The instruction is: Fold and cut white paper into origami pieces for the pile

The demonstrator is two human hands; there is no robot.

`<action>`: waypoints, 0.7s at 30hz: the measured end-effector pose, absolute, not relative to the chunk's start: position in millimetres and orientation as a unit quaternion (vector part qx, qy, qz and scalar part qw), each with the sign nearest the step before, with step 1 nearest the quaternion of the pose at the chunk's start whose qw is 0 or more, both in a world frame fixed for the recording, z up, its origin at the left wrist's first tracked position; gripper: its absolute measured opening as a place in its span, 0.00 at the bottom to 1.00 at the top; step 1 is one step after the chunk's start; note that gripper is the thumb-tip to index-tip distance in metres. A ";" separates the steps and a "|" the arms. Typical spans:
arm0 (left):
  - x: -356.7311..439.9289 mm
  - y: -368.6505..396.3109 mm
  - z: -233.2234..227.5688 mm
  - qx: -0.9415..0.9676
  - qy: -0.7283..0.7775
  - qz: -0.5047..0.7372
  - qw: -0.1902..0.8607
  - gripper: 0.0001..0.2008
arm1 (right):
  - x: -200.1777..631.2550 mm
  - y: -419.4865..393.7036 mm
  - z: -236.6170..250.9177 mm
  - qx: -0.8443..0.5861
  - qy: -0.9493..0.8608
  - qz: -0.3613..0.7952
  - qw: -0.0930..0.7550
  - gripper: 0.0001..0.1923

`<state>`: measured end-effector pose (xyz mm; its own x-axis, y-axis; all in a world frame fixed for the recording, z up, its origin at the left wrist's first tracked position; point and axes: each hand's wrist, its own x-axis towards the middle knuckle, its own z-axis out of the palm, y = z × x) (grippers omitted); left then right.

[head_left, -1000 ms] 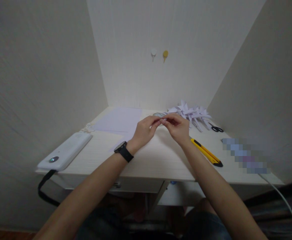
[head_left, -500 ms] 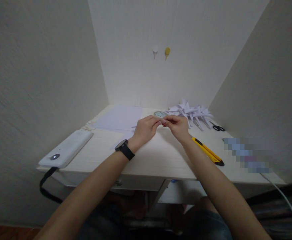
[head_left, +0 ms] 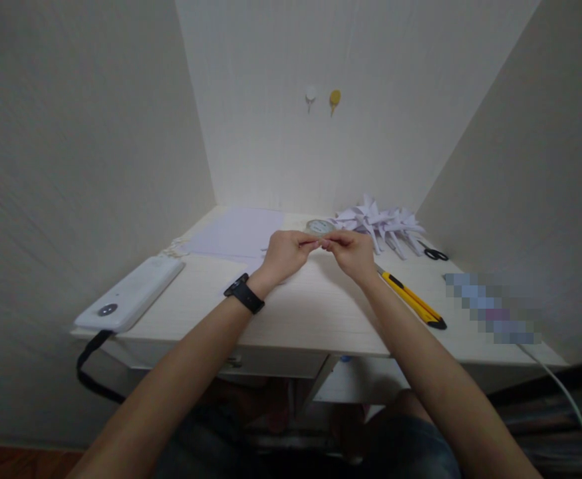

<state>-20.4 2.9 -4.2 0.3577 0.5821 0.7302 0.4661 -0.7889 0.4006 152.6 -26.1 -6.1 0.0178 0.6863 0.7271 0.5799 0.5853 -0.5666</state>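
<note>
My left hand (head_left: 289,254), with a black watch (head_left: 243,293) at its wrist, is closed in a pinch above the middle of the desk. Facing it, my right hand (head_left: 353,253) pinches too, and the fingertips of both nearly meet. Whatever lies between them is too small to make out. Just behind the fingers sits a round, clear roll of tape (head_left: 320,227). A pile of folded white paper pieces (head_left: 378,221) lies behind my right hand. White paper sheets (head_left: 243,231) rest beyond my left hand.
A yellow utility knife (head_left: 414,299) lies beside my right forearm, with black scissors (head_left: 435,253) farther back. At the left edge is a white power bank (head_left: 134,293) with a black strap. Walls enclose the desk (head_left: 300,326) on three sides.
My left hand has turned a little and its wrist has shifted slightly left. Both hands stay pinched together in front of the tape roll. The view has tilted slightly.
</note>
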 end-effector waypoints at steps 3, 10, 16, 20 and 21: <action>-24.3 3.0 -3.2 0.845 0.338 0.414 0.008 0.07 | 157.2 -23.5 -7.9 -0.466 -0.746 0.007 0.475 0.06; -28.8 -3.5 -1.9 0.886 0.357 0.278 -0.104 0.09 | 156.7 -33.5 -6.4 -0.499 -0.826 -0.108 0.239 0.12; -26.6 -7.8 -0.5 0.895 0.354 0.238 -0.129 0.10 | 144.0 -48.2 1.7 -0.542 -0.813 -0.163 0.136 0.13; -25.9 -9.7 -2.3 0.897 0.355 0.222 -0.140 0.10 | 138.0 -48.7 -0.9 -0.558 -0.803 -0.175 0.115 0.14; -25.7 -10.2 -2.7 0.896 0.357 0.222 -0.141 0.10 | 137.3 -48.2 -2.0 -0.562 -0.800 -0.176 0.111 0.15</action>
